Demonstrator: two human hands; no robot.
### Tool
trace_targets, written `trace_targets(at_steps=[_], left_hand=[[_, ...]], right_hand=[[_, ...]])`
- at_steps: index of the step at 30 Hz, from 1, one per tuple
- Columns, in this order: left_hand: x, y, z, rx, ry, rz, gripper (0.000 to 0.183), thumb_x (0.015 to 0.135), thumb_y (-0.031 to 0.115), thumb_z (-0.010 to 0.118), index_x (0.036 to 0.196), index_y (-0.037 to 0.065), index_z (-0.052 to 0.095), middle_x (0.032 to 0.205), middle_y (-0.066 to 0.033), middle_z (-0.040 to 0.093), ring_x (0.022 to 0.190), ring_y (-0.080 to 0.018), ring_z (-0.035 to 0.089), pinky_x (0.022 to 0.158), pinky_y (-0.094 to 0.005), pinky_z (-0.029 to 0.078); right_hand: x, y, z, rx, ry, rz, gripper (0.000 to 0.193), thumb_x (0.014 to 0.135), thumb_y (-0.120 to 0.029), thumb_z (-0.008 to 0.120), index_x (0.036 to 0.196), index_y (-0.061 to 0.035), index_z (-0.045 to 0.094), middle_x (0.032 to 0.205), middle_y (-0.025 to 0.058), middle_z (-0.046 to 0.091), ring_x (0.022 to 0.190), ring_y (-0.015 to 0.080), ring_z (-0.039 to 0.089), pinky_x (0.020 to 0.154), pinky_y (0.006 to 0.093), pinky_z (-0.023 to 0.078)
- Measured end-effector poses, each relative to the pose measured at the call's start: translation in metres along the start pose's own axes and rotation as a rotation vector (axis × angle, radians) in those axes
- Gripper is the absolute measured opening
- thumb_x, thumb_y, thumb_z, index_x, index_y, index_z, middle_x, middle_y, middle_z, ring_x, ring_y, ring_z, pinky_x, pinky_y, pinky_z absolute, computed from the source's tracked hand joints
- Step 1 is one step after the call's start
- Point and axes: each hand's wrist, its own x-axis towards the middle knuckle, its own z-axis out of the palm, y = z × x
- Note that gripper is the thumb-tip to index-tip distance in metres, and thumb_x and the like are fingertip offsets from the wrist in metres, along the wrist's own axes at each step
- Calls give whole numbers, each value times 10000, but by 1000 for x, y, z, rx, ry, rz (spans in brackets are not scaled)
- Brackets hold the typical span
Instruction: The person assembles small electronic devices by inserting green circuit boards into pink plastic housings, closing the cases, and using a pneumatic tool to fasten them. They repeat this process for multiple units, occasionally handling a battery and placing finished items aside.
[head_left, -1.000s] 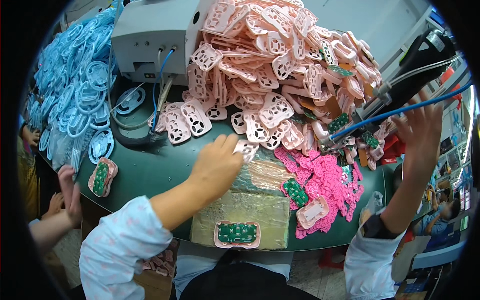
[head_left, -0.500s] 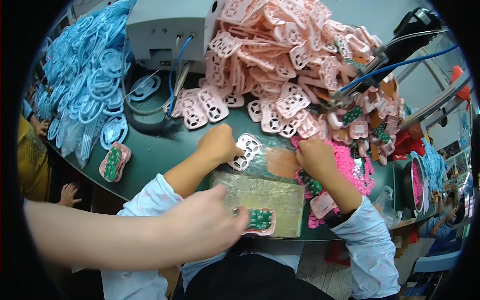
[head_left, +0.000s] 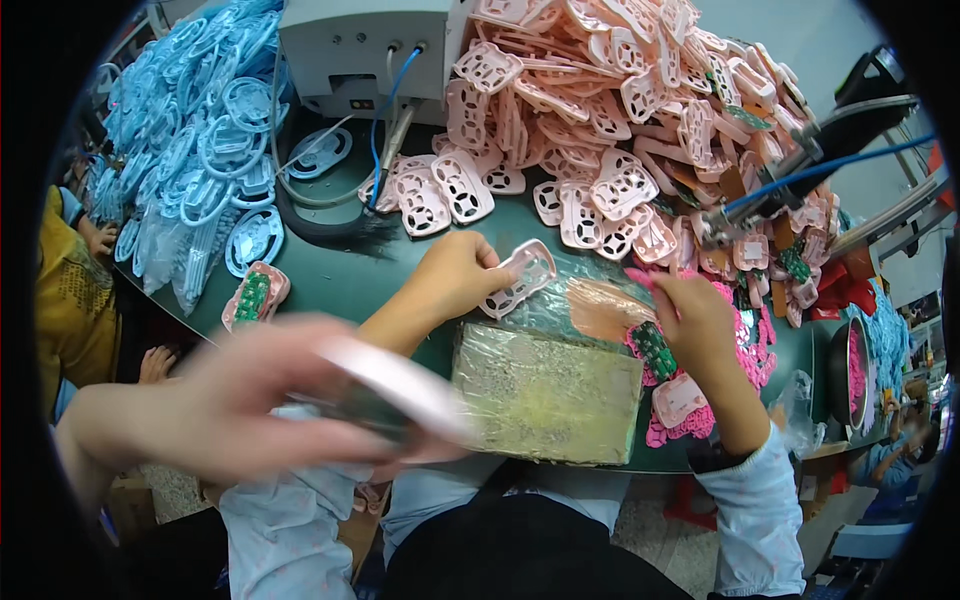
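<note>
My left hand (head_left: 450,282) pinches the edge of a pale pink plastic cover (head_left: 522,280) with cut-out openings, tilted above the green tabletop. To the right, my right hand (head_left: 697,318) has thumb and finger closed on a small bright pink rubbery piece (head_left: 640,277). A heap of similar bright pink pieces (head_left: 757,345) lies beside that hand. Just left of its wrist are a green circuit board (head_left: 654,350) and a pale pink case (head_left: 680,401). Between my forearms sits a block wrapped in clear film (head_left: 548,395).
Another person's blurred hand (head_left: 270,400) crosses my left forearm, holding a pale pink case. A pink case with a green board (head_left: 256,296) lies at left. Blue frames (head_left: 200,130), a grey box (head_left: 370,60) and pale pink covers (head_left: 590,100) fill the back; a metal-jointed arm (head_left: 800,160) reaches in.
The other person's hand has taken the pink case with its circuit board off the block and moved left. My left hand has tilted the cover up. My right hand has drawn out a bright pink piece.
</note>
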Motion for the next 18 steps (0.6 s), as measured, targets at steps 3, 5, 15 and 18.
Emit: trace_targets(at_steps=[3,5,15,18], left_hand=[[-5,-15,3,-656,-108,-19,258,803,62,665,1021,-50,585,830,-139,678,699,-167,664,589,-282,545],[-30,-2,4,-844,-252,-86,258,847,16,585,1089,-64,540,945,-134,661,781,-185,679,688,-324,587],[-110,22,30,-1199,-536,-100,318,975,171,462,1220,-31,473,1059,-97,608,922,-147,632,810,-312,552],[-121,33,31,-1225,-501,-135,340,938,86,520,1252,-26,452,1079,-96,617,930,-127,626,820,-273,531]], right_hand=[[-25,-10,-27,132,97,-162,242,748,-8,624,989,-28,645,777,107,633,683,269,599,581,357,485],[-37,-26,-39,183,211,-340,272,722,26,617,993,14,646,881,116,670,716,257,632,629,327,517],[-26,-71,-57,222,193,-674,226,769,-150,670,971,-50,668,1021,86,678,916,199,604,765,303,521],[-26,-71,-55,218,143,-704,247,761,-161,666,982,-51,669,1043,92,672,957,203,610,797,312,518]])
